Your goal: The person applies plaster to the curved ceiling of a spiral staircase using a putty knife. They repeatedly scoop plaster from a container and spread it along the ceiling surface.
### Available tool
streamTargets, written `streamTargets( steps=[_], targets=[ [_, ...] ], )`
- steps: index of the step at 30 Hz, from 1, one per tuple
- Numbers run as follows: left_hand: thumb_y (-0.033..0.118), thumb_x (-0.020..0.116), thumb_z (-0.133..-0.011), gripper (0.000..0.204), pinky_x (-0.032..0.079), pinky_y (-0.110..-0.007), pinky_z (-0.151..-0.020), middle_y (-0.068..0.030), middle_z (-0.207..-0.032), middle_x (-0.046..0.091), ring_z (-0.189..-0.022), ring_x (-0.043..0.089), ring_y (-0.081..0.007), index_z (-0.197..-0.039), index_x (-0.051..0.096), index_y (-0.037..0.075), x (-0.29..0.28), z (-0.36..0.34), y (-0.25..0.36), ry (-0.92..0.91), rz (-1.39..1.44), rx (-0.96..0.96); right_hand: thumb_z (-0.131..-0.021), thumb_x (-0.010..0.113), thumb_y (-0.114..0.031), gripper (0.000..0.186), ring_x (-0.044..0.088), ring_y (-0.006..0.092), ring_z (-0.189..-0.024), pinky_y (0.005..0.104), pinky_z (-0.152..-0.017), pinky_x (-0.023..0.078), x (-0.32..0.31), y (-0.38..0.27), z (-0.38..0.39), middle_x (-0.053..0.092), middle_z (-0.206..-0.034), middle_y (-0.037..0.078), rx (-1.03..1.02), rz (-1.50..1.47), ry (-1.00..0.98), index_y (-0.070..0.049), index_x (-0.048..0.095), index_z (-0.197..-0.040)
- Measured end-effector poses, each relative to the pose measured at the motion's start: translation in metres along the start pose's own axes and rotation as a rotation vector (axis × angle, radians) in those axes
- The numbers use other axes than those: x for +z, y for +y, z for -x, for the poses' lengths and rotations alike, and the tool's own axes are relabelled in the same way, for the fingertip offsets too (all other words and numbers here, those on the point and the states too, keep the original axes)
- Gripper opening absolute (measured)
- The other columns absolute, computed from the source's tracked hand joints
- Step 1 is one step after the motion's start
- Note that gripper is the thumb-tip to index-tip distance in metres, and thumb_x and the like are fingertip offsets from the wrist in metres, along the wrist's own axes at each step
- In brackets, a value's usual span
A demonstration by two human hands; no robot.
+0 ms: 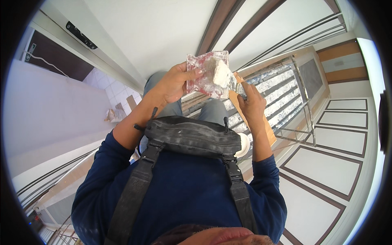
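Note:
In front of my chest, my left hand [179, 83] grips the left edge of a flat red plastic plate [197, 86], its thumb on top. White smears cover much of the plate. My right hand [253, 104] is closed round a putty knife [234, 84], its handle mostly hidden by my fingers. The knife's blade lies over the right part of the plate. A thick lump of off-white putty [221, 74] sits there, against the blade, partly covering it.
Below me is a scaffold platform [283, 96] of white-splattered slats with a metal side frame [305, 98]. A tan board [267, 132] and a white round container [243, 145] are by my right forearm. A black bag [192, 136] hangs on my front. The white wall [155, 32] stands close ahead.

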State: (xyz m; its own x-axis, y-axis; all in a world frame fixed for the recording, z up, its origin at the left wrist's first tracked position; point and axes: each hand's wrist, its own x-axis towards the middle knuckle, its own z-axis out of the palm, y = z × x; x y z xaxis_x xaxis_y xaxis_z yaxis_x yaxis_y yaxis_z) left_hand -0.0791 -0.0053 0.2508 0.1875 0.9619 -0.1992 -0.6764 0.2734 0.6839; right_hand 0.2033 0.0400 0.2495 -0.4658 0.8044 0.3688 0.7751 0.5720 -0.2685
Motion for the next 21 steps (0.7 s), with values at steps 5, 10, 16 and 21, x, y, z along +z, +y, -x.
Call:
streamTargets(
  steps=[5, 10, 16, 21],
  targets=[
    [0.012, 0.063, -0.097, 0.033, 0.056, -0.038, -0.093, -0.0122, -0.117, 0.068, -0.105, 0.067, -0.0209, -0.126, 0.058, -0.004, -0.014, 0.007, 0.002, -0.050, 0.010, -0.033, -0.069, 0.076, -0.010, 0.044, 0.065, 0.0305, -0.075, 0.0404, -0.062, 0.052, 0.001, 0.026, 0.006, 0.062, -0.088, 0.008, -0.075, 0.089, 0.023, -0.014, 0.063, -0.110],
    [0.013, 0.063, -0.097, 0.035, 0.056, -0.037, -0.094, -0.0126, -0.118, 0.067, -0.106, 0.067, -0.0209, -0.128, 0.057, -0.004, -0.015, 0.011, 0.013, -0.041, -0.019, -0.013, -0.078, 0.072, -0.008, 0.040, 0.063, 0.0304, -0.069, 0.0406, -0.061, 0.051, 0.005, 0.050, 0.012, 0.062, -0.083, 0.008, -0.005, 0.059, 0.117, -0.014, 0.060, -0.115],
    [0.013, 0.063, -0.097, 0.037, 0.056, -0.037, -0.094, -0.0141, -0.122, 0.065, -0.106, 0.067, -0.0219, -0.129, 0.055, -0.005, -0.024, 0.003, 0.003, -0.029, 0.035, -0.049, -0.097, 0.063, -0.027, 0.029, 0.045, 0.0088, -0.049, 0.0227, -0.044, 0.036, -0.026, 0.023, -0.014, 0.054, -0.069, 0.001, 0.419, -1.267, -0.247, -0.002, 0.058, -0.111],
    [0.013, 0.062, -0.098, 0.036, 0.056, -0.038, -0.095, -0.0151, -0.121, 0.065, -0.107, 0.067, -0.0229, -0.128, 0.056, -0.006, -0.014, -0.010, -0.013, -0.151, 0.151, -0.134, -0.098, 0.060, -0.039, 0.041, 0.040, 0.0084, -0.041, 0.0219, -0.038, 0.031, -0.006, 0.016, -0.028, 0.052, -0.060, 0.005, 0.312, -1.810, -0.681, 0.003, 0.061, -0.100]
  ],
)
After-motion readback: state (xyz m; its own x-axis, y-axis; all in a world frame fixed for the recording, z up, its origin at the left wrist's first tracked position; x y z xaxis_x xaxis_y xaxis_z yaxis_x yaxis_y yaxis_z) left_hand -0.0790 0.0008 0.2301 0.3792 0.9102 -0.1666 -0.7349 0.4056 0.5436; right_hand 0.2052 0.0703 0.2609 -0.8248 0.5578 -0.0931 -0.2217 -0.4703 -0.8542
